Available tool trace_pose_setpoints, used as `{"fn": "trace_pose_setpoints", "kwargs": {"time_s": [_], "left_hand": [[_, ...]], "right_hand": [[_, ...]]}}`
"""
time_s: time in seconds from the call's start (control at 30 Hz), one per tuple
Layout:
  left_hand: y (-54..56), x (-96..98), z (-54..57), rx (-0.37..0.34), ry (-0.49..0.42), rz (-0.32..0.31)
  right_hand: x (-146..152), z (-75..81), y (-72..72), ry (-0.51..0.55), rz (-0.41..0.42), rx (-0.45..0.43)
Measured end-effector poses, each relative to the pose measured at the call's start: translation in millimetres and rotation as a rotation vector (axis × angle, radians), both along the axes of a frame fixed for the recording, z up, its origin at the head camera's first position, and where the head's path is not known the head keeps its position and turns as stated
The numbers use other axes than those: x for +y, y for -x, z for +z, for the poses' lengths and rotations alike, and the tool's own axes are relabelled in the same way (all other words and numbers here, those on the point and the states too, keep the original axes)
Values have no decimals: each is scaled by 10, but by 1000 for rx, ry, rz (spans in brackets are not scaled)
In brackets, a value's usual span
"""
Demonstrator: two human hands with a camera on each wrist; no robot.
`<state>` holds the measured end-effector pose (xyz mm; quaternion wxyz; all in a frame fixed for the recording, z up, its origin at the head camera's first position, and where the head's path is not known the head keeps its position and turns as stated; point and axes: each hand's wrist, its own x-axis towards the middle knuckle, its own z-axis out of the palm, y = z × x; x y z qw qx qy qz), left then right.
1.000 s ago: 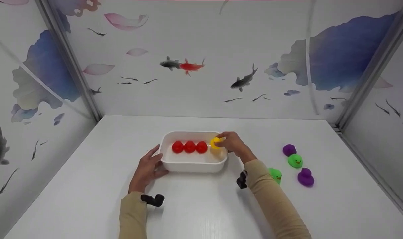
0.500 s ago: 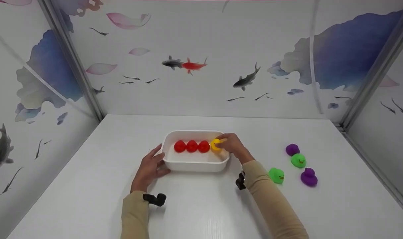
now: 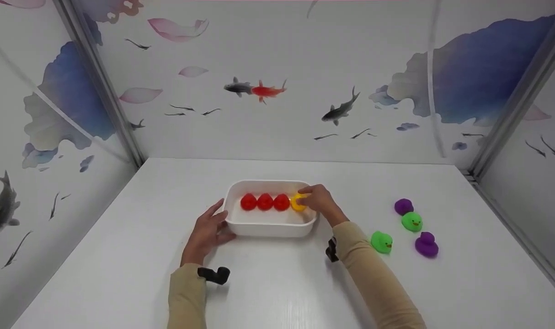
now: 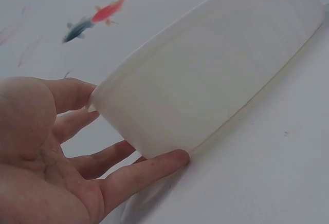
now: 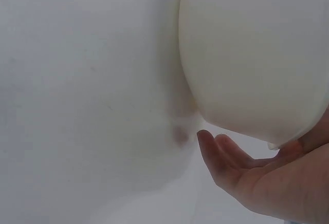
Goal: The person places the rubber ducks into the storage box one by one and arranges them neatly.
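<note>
A white plastic box [image 3: 268, 230] holds a row of three rounded red toys [image 3: 265, 202], whose faces do not show. At the row's right end is a yellow rubber duck [image 3: 296, 204], low in the box beside the last red toy. My right hand [image 3: 321, 201] reaches over the right rim and pinches the duck between thumb and finger, partly hiding it. In the right wrist view, the other fingers [image 5: 211, 157] stay outside the box's end. My left hand [image 3: 206, 233] holds the left end, thumb [image 4: 154, 170] at the front lower corner and fingers along the side.
Right of the box, on the white table [image 3: 268, 292], lie a green rubber duck [image 3: 381, 242], another green duck [image 3: 412, 221], a purple duck [image 3: 426, 245] and a purple toy [image 3: 403, 206]. Patterned walls [image 3: 277, 137] enclose the table's back and sides.
My right hand has lowered the yellow duck slightly, deeper into the box and close to the red row. My left hand keeps its place on the box. The head view has shifted a little.
</note>
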<state>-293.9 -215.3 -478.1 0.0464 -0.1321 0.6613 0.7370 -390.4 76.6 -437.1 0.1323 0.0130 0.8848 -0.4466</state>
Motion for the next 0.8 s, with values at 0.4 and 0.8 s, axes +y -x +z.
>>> {"fn": "trace_pose_setpoints", "kwargs": {"time_s": [0.4, 0.8], "left_hand": [[-20, -30, 5, 24, 10, -9], [-22, -11, -9, 19, 30, -35]], "right_hand": [[353, 324, -240, -74, 75, 111], [1151, 750, -520, -104, 131, 277]]}}
